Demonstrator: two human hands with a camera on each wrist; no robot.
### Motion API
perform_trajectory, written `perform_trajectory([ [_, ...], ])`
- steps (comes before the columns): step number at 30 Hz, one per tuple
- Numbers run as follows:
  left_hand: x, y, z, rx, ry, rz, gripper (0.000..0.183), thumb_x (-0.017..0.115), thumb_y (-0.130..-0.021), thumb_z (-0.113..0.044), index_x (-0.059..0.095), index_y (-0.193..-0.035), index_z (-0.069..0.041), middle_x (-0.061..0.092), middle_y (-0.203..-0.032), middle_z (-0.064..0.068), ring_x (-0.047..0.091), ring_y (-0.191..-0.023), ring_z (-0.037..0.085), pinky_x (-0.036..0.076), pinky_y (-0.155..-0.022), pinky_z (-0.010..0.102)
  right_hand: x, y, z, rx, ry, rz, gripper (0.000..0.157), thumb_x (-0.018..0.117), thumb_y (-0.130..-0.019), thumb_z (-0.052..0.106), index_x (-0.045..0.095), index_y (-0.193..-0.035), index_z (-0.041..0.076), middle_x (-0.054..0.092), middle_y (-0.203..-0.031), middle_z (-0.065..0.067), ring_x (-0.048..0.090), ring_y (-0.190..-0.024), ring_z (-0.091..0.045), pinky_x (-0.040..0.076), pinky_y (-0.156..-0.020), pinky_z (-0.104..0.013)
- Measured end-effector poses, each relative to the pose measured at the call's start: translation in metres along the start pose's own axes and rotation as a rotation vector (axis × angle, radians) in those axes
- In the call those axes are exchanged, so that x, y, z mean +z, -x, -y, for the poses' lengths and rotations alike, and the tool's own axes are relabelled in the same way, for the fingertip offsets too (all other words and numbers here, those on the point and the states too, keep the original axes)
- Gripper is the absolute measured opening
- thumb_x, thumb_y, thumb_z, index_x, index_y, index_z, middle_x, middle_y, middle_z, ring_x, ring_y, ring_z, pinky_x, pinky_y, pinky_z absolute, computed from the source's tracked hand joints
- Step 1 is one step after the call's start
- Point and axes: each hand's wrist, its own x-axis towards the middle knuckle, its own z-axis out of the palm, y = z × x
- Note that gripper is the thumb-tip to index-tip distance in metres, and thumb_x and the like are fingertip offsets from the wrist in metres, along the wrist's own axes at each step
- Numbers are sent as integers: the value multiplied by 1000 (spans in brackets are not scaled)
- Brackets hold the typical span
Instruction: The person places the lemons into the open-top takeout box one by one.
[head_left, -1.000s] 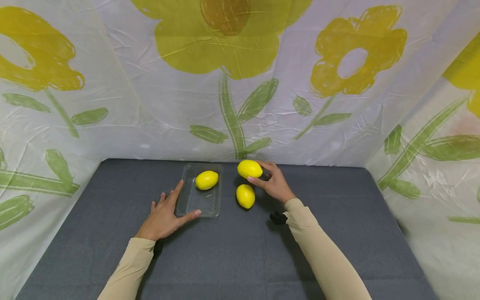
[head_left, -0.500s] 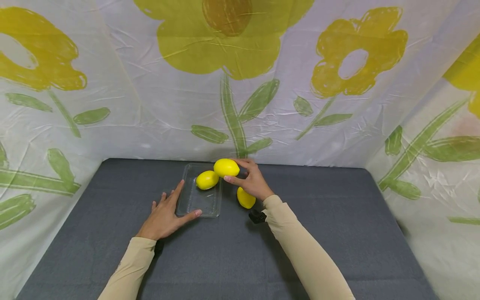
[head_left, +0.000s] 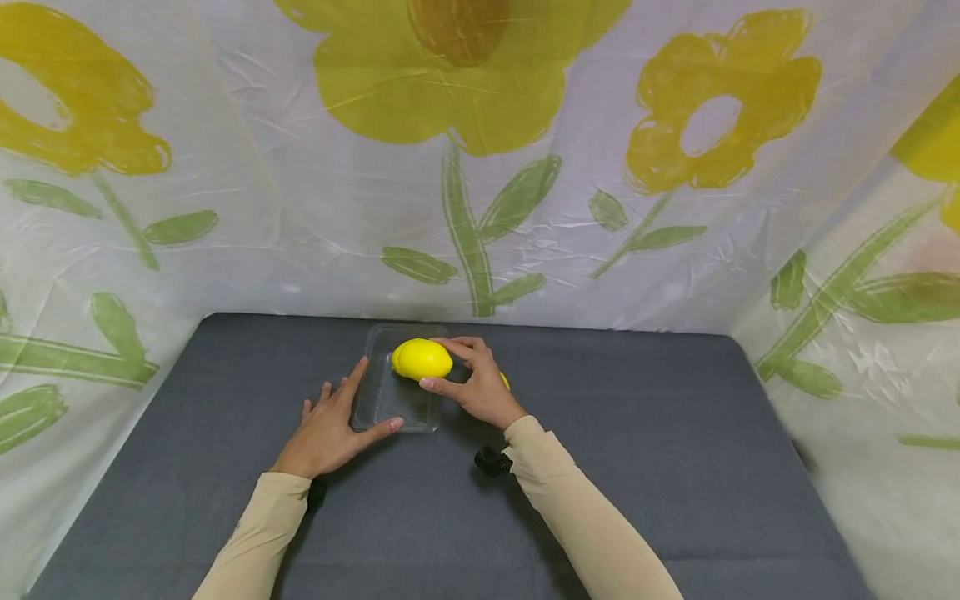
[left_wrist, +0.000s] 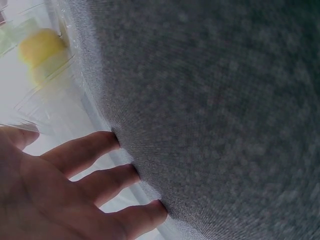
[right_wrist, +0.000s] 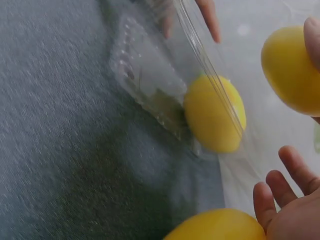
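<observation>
My right hand (head_left: 483,387) pinches a yellow lemon (head_left: 425,359) between thumb and fingers, held over the clear plastic tray (head_left: 416,417). In the right wrist view, that held lemon (right_wrist: 290,70) is apart from a second lemon (right_wrist: 215,115), which lies inside the tray and is mostly covered in the head view. A third lemon (right_wrist: 220,227) rests on the table outside the tray, largely hidden behind my right hand in the head view. My left hand (head_left: 326,433) is spread at the tray's near left corner, index finger along the left side and thumb at the front edge.
A dark grey cloth (head_left: 637,467) covers the table. White fabric (head_left: 315,200) with large yellow flowers hangs behind and at both sides, right at the table's back edge. A small black device (head_left: 491,461) sits at the right wrist.
My right hand has carried its lemon leftward, from beside the tray to over it, then lower and nearer, overlapping the lemon inside. The left hand stays in place.
</observation>
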Motion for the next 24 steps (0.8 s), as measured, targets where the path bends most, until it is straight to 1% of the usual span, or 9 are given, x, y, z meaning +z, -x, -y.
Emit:
perform_trajectory([
  [4,-1,0,0,2,-2,-1,112,60,-86,-77,3,-165,-23,27,-158,35,16,-143,63,11,-105,83,5,3,2,11,-2,-3,64,82,-89,28,56,-147,19,42,-142,-15,37,-133,-33,36,-108,-57],
  [11,1,-1,1,-3,-6,-5,113,60,-85,-77,3,-166,-22,28,-157,35,18,-143,63,11,-105,83,14,13,5,22,-12,13,68,82,-89,26,54,-149,16,43,-140,-14,40,-130,-31,38,-110,-53],
  [17,1,-1,2,-1,-5,-17,113,61,-85,-77,4,-166,-22,28,-158,34,17,-143,63,10,-105,83,21,22,6,20,0,19,68,83,-88,27,55,-148,15,47,-130,-12,47,-122,-35,41,-107,-52],
  [21,2,0,2,3,-5,-20,113,61,-85,-77,4,-166,-22,28,-158,34,17,-143,63,10,-105,83,24,25,5,14,17,14,67,83,-88,28,55,-147,15,50,-124,-11,49,-116,-33,44,-103,-51],
  [24,2,-1,2,0,-3,-12,113,61,-85,-77,3,-166,-22,27,-158,34,17,-143,63,10,-105,83,27,27,3,12,9,8,66,82,-88,27,56,-147,15,51,-121,-10,50,-112,-32,46,-100,-50],
])
